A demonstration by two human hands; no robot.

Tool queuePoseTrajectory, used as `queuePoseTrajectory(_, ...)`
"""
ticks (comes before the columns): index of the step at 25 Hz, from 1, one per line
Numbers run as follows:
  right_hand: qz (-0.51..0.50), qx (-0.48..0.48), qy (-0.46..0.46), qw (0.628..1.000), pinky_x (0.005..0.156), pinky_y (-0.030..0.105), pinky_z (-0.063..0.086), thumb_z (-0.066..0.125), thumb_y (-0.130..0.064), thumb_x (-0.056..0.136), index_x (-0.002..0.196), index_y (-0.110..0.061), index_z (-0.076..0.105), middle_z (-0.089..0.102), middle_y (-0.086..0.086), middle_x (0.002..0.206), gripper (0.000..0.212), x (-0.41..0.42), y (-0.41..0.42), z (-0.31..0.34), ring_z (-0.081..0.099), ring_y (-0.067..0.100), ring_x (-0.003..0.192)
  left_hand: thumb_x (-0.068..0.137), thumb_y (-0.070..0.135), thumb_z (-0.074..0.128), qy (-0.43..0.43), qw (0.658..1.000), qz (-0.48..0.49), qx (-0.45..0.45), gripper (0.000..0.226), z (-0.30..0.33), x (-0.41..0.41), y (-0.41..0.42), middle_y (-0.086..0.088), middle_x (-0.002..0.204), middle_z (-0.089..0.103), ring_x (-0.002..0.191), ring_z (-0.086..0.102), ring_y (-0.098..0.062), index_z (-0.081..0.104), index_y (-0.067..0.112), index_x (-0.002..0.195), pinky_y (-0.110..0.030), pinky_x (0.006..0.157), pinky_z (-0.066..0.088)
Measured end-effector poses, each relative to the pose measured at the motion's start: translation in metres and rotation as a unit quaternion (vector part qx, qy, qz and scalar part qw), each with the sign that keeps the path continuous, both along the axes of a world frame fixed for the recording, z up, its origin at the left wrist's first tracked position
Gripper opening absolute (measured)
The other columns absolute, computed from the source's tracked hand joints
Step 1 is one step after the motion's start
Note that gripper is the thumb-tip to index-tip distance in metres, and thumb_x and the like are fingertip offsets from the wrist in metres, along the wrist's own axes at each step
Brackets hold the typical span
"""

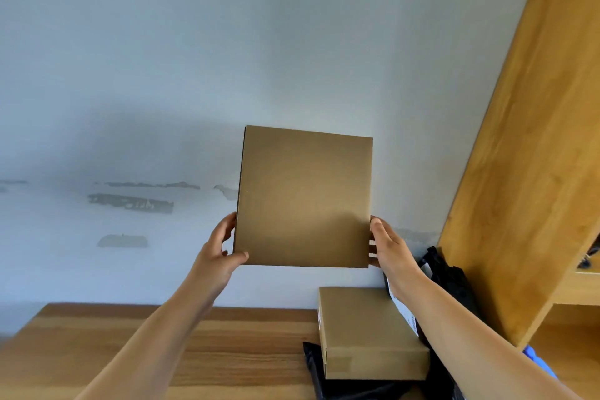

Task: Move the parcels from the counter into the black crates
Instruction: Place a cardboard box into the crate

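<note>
Both hands up: the left hand (224,250) and right hand (388,247) grip the lower corners of a flat cardboard parcel (303,196), held upright between them against the wall. Below the right hand, 1 more box (370,331) lies on black mailer bags (344,388) on the worktop (207,351).

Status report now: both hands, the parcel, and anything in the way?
Left hand and right hand grip the cardboard parcel, raised above the counter. No black crate in view. Nothing blocking.
</note>
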State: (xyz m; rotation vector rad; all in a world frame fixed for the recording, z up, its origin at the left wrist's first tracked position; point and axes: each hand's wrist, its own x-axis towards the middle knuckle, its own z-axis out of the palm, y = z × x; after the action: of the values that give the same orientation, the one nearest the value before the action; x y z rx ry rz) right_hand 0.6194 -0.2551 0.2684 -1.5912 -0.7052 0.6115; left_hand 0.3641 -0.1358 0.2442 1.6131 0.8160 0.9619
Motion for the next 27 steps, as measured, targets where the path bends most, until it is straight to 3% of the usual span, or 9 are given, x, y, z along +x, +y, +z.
queuePoseTrajectory(3,0.016,0.031,0.026,0.999,0.072,0.031,0.053,0.029,-0.035,0.104,0.105,-0.022,0.059,0.066,0.006,0.101,0.033,-0.007,0.003,0.014,0.065,0.02,0.083,0.081,-0.004,0.052,0.007,0.998,0.061,0.033,0.065,0.014,0.002,0.01,0.018,0.128,0.051,0.12,0.047,-0.016,0.046,0.048,0.12,-0.037,0.088,0.047)
queuePoseTrajectory(7,0.042,0.051,0.072,0.995,0.08,0.04,0.056,0.026,-0.04,0.104,0.107,-0.012,0.061,0.07,0.011,0.101,0.044,-0.003,0.003,0.029,0.067,0.026,0.087,0.083,-0.011,0.046,0.026,0.991,0.123,0.045,0.058,0.035,0.008,0.019,0.006,0.114,0.057,0.1,0.057,-0.021,0.051,0.027,0.126,-0.027,0.065,0.047)
queuePoseTrajectory(10,0.05,0.081,0.115,0.989,0.083,0.045,0.054,0.029,-0.044,0.103,0.102,-0.009,0.06,0.069,0.011,0.098,0.047,0.001,0.004,0.034,0.067,0.026,0.087,0.087,-0.007,0.041,0.002,0.991,0.133,0.011,0.046,0.043,0.01,0.022,-0.001,0.099,0.061,0.09,0.06,-0.02,0.057,0.021,0.12,-0.031,0.071,0.048)
queuePoseTrajectory(13,0.063,0.085,0.106,0.989,0.087,0.047,0.053,0.031,-0.044,0.103,0.105,-0.013,0.06,0.069,0.007,0.1,0.043,0.006,0.005,0.039,0.067,0.023,0.09,0.097,0.009,0.036,-0.053,0.992,0.1,-0.065,0.032,0.055,0.012,0.022,-0.003,0.105,0.064,0.099,0.062,-0.017,0.06,0.02,0.114,-0.035,0.083,0.049)
queuePoseTrajectory(17,0.082,0.079,0.083,0.99,0.096,0.05,0.045,0.038,-0.015,0.1,0.114,-0.013,0.057,0.064,0.006,0.105,0.024,0.013,0.001,0.043,0.06,0.021,0.093,0.097,0.032,0.044,-0.071,0.987,0.068,-0.125,0.022,0.068,0.015,0.022,0.003,0.107,0.065,0.102,0.061,-0.011,0.063,0.026,0.104,-0.043,0.088,0.054)
queuePoseTrajectory(21,0.104,0.085,0.09,0.987,0.087,0.039,0.049,0.044,-0.013,0.099,0.107,-0.014,0.061,0.067,0.003,0.093,0.019,0.013,-0.002,0.051,0.06,0.021,0.085,0.097,0.021,0.046,-0.083,0.991,0.032,-0.099,0.023,0.071,0.014,0.021,0.003,0.102,0.07,0.101,0.061,-0.017,0.068,0.026,0.098,-0.043,0.091,0.052)
queuePoseTrajectory(24,0.113,0.082,0.067,0.988,0.078,0.033,0.05,0.043,-0.013,0.1,0.109,-0.015,0.062,0.069,0.003,0.098,0.021,0.017,0.003,0.055,0.063,0.018,0.085,0.095,0.017,0.046,-0.078,0.992,0.027,-0.092,0.024,0.075,0.012,0.023,-0.003,0.097,0.069,0.093,0.059,-0.02,0.07,0.023,0.093,-0.035,0.083,0.053)
queuePoseTrajectory(27,0.12,0.05,0.027,0.991,0.09,0.037,0.049,0.046,-0.023,0.099,0.111,-0.02,0.065,0.073,-0.001,0.099,0.023,0.021,0.009,0.054,0.065,0.019,0.096,0.095,0.015,0.047,-0.105,0.989,0.033,-0.102,0.024,0.078,0.01,0.025,-0.002,0.082,0.066,0.073,0.057,-0.018,0.069,0.019,0.102,-0.029,0.07,0.048)
